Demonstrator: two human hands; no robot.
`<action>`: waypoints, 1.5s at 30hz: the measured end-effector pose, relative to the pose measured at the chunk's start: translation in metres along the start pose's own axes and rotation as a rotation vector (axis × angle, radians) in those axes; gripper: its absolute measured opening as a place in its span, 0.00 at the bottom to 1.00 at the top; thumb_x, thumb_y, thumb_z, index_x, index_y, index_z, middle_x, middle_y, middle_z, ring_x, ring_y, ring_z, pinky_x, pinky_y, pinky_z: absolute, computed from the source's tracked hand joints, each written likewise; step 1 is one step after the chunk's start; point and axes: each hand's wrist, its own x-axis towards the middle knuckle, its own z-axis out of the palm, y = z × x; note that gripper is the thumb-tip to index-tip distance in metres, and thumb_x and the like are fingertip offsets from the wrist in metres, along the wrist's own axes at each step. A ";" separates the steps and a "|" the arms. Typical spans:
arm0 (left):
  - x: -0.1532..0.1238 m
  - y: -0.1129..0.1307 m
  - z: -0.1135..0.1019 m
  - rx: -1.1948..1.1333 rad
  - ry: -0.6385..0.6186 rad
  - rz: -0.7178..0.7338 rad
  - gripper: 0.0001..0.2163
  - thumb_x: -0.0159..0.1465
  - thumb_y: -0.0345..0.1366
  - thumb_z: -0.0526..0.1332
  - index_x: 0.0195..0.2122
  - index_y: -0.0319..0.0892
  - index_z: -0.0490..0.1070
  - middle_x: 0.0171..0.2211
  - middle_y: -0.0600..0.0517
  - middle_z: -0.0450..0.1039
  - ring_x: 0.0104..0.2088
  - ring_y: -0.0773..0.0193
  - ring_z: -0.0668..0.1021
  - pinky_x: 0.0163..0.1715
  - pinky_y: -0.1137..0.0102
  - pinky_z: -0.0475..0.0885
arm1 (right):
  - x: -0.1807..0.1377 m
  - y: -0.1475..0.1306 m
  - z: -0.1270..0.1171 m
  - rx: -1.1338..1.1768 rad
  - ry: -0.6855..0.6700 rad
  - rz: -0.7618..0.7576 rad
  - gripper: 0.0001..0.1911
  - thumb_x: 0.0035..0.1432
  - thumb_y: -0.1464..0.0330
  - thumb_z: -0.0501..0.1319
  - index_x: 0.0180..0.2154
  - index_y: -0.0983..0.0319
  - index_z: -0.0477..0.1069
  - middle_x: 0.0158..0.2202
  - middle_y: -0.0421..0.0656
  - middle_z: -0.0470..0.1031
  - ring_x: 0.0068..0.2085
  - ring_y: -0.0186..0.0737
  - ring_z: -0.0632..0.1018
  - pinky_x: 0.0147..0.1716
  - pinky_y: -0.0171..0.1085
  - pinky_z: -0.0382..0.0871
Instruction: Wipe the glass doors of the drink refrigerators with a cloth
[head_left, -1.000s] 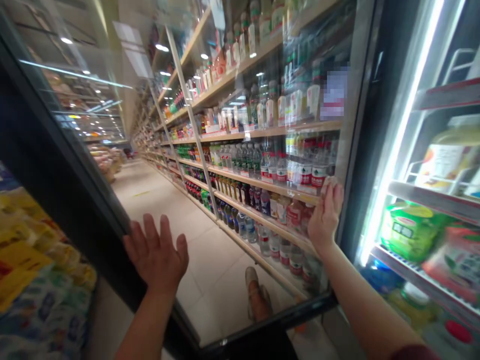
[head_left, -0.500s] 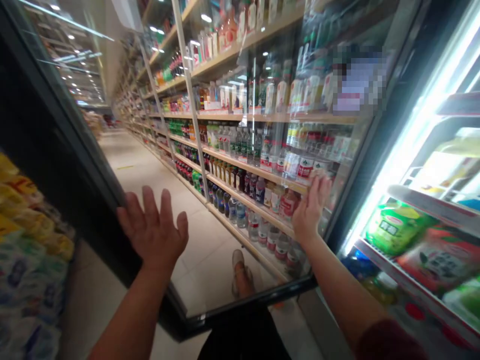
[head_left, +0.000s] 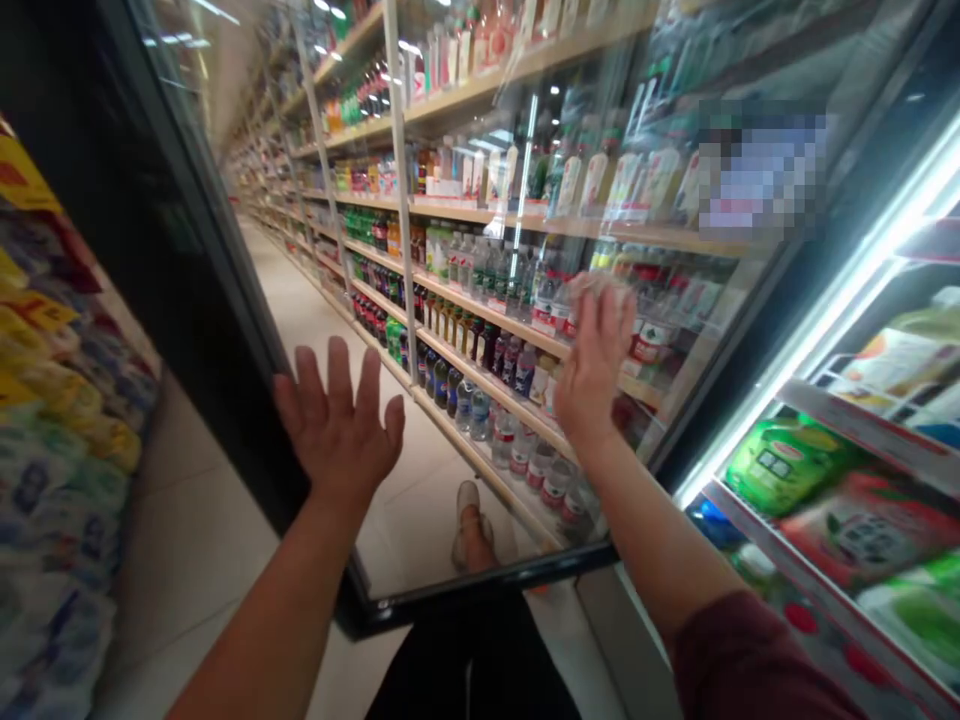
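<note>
A glass cooler door (head_left: pixel 480 540) with a black frame stands swung out in front of me. My left hand (head_left: pixel 339 425) lies flat on the glass near its left edge, fingers spread. My right hand (head_left: pixel 594 358) presses flat on the glass further right, fingers stretched upward and slightly blurred. Neither hand holds anything. Through the glass I see shelves of bottled drinks (head_left: pixel 480 330) along a store aisle. The open cooler (head_left: pixel 832 480) at the right holds green and red packaged goods on lit shelves.
Colourful packaged goods (head_left: pixel 52 440) fill another case at the left behind the door's dark frame. A tiled aisle floor (head_left: pixel 300 310) runs away ahead. A shoe (head_left: pixel 469 520) shows low behind the glass.
The door has swung leftward, away from the cooler opening. Both hands have stayed flat on the glass and moved left with it; my right hand sits nearer the door's middle.
</note>
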 end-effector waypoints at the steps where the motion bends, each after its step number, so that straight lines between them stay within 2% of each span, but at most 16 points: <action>1: 0.000 0.000 0.000 -0.011 -0.010 -0.014 0.34 0.68 0.42 0.58 0.73 0.48 0.47 0.73 0.45 0.45 0.74 0.48 0.42 0.71 0.44 0.40 | -0.015 -0.013 0.000 0.018 -0.065 -0.122 0.29 0.68 0.75 0.44 0.69 0.64 0.55 0.69 0.49 0.59 0.75 0.46 0.44 0.71 0.54 0.51; 3: 0.000 0.000 -0.001 -0.045 -0.035 -0.053 0.32 0.68 0.43 0.57 0.72 0.47 0.50 0.73 0.45 0.47 0.74 0.48 0.41 0.71 0.44 0.38 | -0.039 -0.031 -0.001 0.072 -0.220 -0.373 0.30 0.66 0.78 0.47 0.68 0.59 0.57 0.67 0.42 0.64 0.74 0.42 0.46 0.72 0.49 0.52; 5: 0.000 0.000 -0.001 -0.081 -0.056 -0.095 0.30 0.69 0.45 0.55 0.71 0.48 0.53 0.72 0.45 0.48 0.74 0.49 0.41 0.72 0.45 0.36 | -0.038 -0.032 -0.002 0.125 -0.257 -0.430 0.31 0.65 0.78 0.48 0.68 0.58 0.57 0.66 0.41 0.65 0.74 0.40 0.47 0.72 0.48 0.52; 9: 0.000 0.002 -0.001 -0.119 -0.077 -0.133 0.29 0.69 0.47 0.54 0.71 0.48 0.54 0.73 0.46 0.48 0.74 0.49 0.39 0.72 0.45 0.33 | 0.019 -0.006 0.002 0.184 0.032 -0.073 0.28 0.70 0.73 0.44 0.69 0.62 0.52 0.71 0.48 0.56 0.74 0.46 0.47 0.71 0.58 0.49; 12: 0.000 0.004 -0.002 -0.122 -0.092 -0.150 0.29 0.69 0.48 0.53 0.71 0.48 0.54 0.73 0.47 0.46 0.74 0.49 0.38 0.72 0.44 0.32 | 0.031 -0.012 0.007 0.197 0.076 0.033 0.28 0.71 0.72 0.41 0.69 0.64 0.53 0.72 0.51 0.53 0.75 0.47 0.44 0.71 0.61 0.46; 16: 0.000 0.004 -0.003 -0.081 -0.089 -0.124 0.30 0.70 0.47 0.52 0.71 0.47 0.52 0.73 0.47 0.46 0.74 0.49 0.39 0.72 0.44 0.33 | -0.020 -0.046 0.001 0.282 -0.238 -0.315 0.31 0.67 0.77 0.46 0.69 0.56 0.54 0.68 0.41 0.63 0.74 0.40 0.45 0.72 0.51 0.49; 18: 0.000 0.003 -0.003 -0.056 -0.082 -0.104 0.30 0.70 0.47 0.52 0.71 0.47 0.51 0.73 0.46 0.46 0.74 0.50 0.39 0.72 0.45 0.35 | -0.037 -0.041 -0.004 0.278 -0.351 -0.430 0.32 0.65 0.78 0.48 0.68 0.53 0.56 0.67 0.38 0.66 0.74 0.37 0.48 0.72 0.47 0.50; 23: 0.000 0.003 -0.002 -0.018 -0.052 -0.070 0.30 0.70 0.46 0.53 0.72 0.48 0.49 0.73 0.47 0.44 0.74 0.51 0.39 0.72 0.45 0.36 | -0.027 0.031 -0.009 0.120 0.016 0.110 0.29 0.69 0.73 0.44 0.69 0.60 0.55 0.70 0.49 0.58 0.74 0.49 0.50 0.70 0.61 0.51; 25: 0.000 0.003 -0.002 -0.018 -0.037 -0.058 0.30 0.70 0.45 0.53 0.72 0.48 0.48 0.73 0.47 0.43 0.74 0.51 0.39 0.72 0.45 0.36 | -0.045 0.044 -0.010 0.084 0.098 0.259 0.29 0.70 0.71 0.45 0.70 0.60 0.52 0.72 0.51 0.53 0.74 0.52 0.50 0.69 0.65 0.50; 27: 0.000 0.003 -0.002 -0.029 -0.022 -0.050 0.31 0.70 0.45 0.53 0.72 0.49 0.48 0.73 0.47 0.43 0.74 0.51 0.40 0.72 0.45 0.37 | -0.085 0.039 -0.012 0.069 0.053 0.226 0.31 0.69 0.72 0.46 0.71 0.59 0.48 0.73 0.50 0.50 0.74 0.52 0.48 0.69 0.66 0.52; 28: 0.000 0.002 -0.001 -0.031 -0.016 -0.046 0.31 0.70 0.45 0.53 0.72 0.49 0.48 0.73 0.47 0.44 0.74 0.51 0.40 0.72 0.45 0.37 | -0.109 0.032 -0.013 0.088 -0.015 0.094 0.33 0.68 0.73 0.46 0.72 0.59 0.46 0.73 0.51 0.50 0.74 0.54 0.47 0.68 0.65 0.55; 30: 0.000 0.001 -0.001 -0.018 -0.011 -0.030 0.31 0.70 0.44 0.53 0.73 0.48 0.47 0.74 0.47 0.43 0.74 0.51 0.40 0.72 0.45 0.38 | -0.149 0.023 -0.018 0.144 -0.152 -0.126 0.33 0.65 0.74 0.50 0.68 0.46 0.56 0.66 0.38 0.67 0.70 0.44 0.62 0.64 0.50 0.69; 32: 0.000 0.000 -0.001 0.014 -0.012 -0.021 0.31 0.70 0.44 0.53 0.73 0.48 0.47 0.74 0.47 0.42 0.74 0.51 0.41 0.72 0.44 0.39 | -0.162 0.032 -0.023 0.133 -0.222 -0.177 0.31 0.64 0.74 0.52 0.64 0.41 0.62 0.60 0.33 0.73 0.66 0.40 0.68 0.62 0.45 0.71; 36: -0.001 0.000 -0.001 0.027 -0.016 -0.040 0.30 0.71 0.46 0.52 0.72 0.48 0.48 0.74 0.50 0.41 0.74 0.50 0.41 0.72 0.45 0.38 | -0.119 0.094 -0.028 0.010 -0.088 0.123 0.31 0.69 0.70 0.47 0.71 0.63 0.49 0.71 0.56 0.53 0.74 0.56 0.47 0.67 0.67 0.52; 39: -0.001 0.001 0.000 0.009 -0.015 -0.043 0.30 0.70 0.45 0.52 0.72 0.47 0.48 0.74 0.48 0.42 0.74 0.51 0.40 0.72 0.45 0.38 | -0.108 0.120 -0.026 -0.036 0.049 0.378 0.29 0.70 0.68 0.45 0.70 0.67 0.51 0.72 0.61 0.50 0.74 0.53 0.50 0.70 0.62 0.49; 45: -0.001 0.001 0.000 -0.025 -0.056 -0.104 0.30 0.69 0.46 0.53 0.71 0.46 0.53 0.73 0.45 0.46 0.74 0.50 0.39 0.72 0.45 0.35 | -0.193 0.089 -0.032 0.018 -0.181 0.207 0.30 0.68 0.69 0.50 0.70 0.56 0.51 0.71 0.55 0.53 0.73 0.56 0.51 0.66 0.66 0.55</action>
